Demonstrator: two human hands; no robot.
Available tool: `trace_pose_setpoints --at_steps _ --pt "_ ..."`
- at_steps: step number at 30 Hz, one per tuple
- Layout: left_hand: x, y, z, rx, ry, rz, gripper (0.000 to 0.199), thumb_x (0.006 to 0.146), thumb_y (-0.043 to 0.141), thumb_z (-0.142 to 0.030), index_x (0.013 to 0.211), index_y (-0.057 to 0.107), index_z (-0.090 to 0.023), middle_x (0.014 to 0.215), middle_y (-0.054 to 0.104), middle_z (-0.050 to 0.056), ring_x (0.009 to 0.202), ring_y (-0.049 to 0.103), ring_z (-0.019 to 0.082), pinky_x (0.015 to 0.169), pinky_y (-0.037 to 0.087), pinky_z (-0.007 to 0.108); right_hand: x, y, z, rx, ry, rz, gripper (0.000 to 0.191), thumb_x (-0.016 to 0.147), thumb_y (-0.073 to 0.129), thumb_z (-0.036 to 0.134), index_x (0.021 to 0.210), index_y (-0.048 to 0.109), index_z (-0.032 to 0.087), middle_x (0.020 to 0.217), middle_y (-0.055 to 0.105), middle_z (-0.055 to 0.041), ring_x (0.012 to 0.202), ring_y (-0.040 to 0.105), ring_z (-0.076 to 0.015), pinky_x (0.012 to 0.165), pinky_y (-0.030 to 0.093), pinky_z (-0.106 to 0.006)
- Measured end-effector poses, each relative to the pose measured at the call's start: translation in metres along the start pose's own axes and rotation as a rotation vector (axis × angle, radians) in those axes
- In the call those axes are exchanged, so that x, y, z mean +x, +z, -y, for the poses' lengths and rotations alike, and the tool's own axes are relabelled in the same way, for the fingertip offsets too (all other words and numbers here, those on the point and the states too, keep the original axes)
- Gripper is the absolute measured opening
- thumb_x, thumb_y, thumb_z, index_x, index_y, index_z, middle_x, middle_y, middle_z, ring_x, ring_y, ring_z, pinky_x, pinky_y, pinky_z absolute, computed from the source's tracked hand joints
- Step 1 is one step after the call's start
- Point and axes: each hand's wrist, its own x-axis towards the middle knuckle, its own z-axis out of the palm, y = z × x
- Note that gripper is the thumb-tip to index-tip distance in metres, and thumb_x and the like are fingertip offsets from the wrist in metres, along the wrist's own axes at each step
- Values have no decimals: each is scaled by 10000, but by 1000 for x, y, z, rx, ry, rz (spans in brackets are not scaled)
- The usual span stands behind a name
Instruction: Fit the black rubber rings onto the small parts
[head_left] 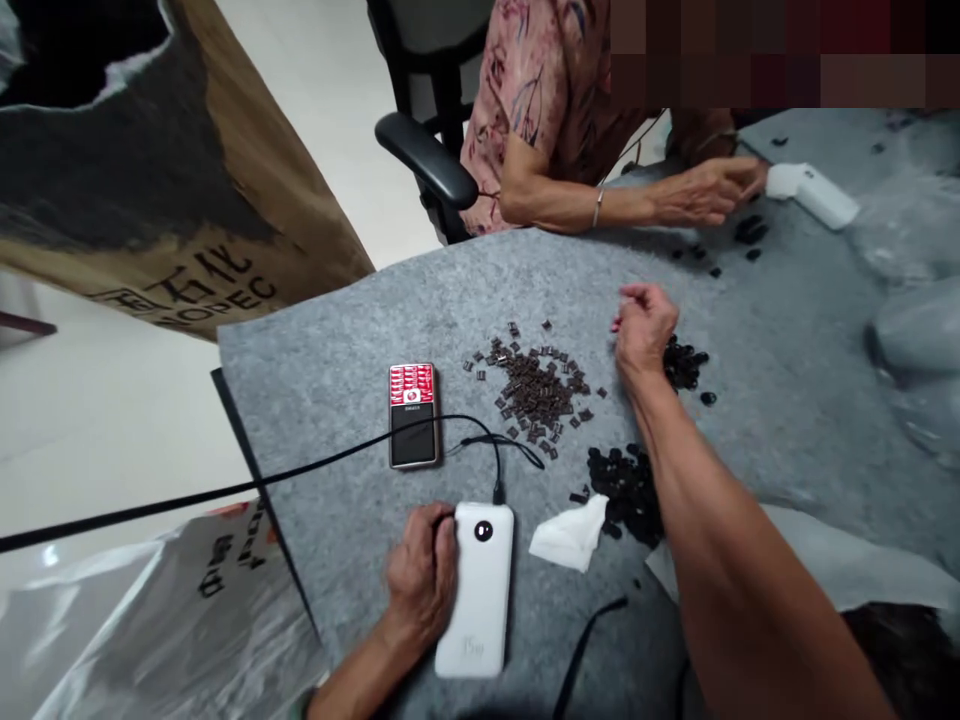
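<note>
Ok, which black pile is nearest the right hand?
The small round-piece pile against the right hand; the larger round pile sits further off, beside the tissue.

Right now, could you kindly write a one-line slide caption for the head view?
Left hand against a white power bank, right hand beside black pieces on grey felt.

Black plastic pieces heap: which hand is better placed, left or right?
Right, likely: the right hand sits against the heap of black pieces, while the left hand is farther, at the white power bank.
</note>
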Motion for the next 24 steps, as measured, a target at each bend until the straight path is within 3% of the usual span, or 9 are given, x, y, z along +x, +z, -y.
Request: trace_pose_setpoints --at_steps 3,6,10,13,17,24 --pt "5 9 -8 -18 22 -22 230 1001 442 -229 953 652 -149 802 723 44 728 711 134 680 608 229 -62 -8 32 310 145 74 224 819 459 230 962 589 116 739 530 13 573 432 -28 594 404 -153" --pt "-3 1 -6 -10 -1 -31 222 1000 458 -234 967 658 -144 829 733 51 749 720 145 686 609 242 -153 -36 50 505 278 180 244 822 596 319 976 616 131 744 551 10 632 507 -45 622 432 -159" --pt "-37 -24 4 -22 -117 8 267 998 474 -321 947 682 -161 791 727 44 644 692 148 603 587 251 -290 -83 45 358 495 176 254 863 633 403 841 641 150 727 573 -8 692 550 -74 652 445 -170" --pt "-61 -35 4 -76 -184 77 268 990 498 -345 929 695 -173 774 730 47 658 701 154 627 592 253 -363 -98 39 309 503 145 265 849 661 417 772 666 163 759 631 -21 711 591 -97 670 486 -190" --pt "-66 -26 -11 -194 -219 69 275 1008 483 -349 928 688 -186 868 745 65 837 736 160 748 614 259 -398 -92 44 343 481 202 260 912 610 418 855 721 189 963 698 -54 967 675 -143 875 554 -240" --pt "-43 0 -22 -384 -435 -1 392 978 518 -533 937 689 -182 937 714 73 905 689 175 841 593 301 -388 -65 55 458 438 147 233 927 606 396 904 707 188 948 670 -60 942 646 -119 864 557 -218"
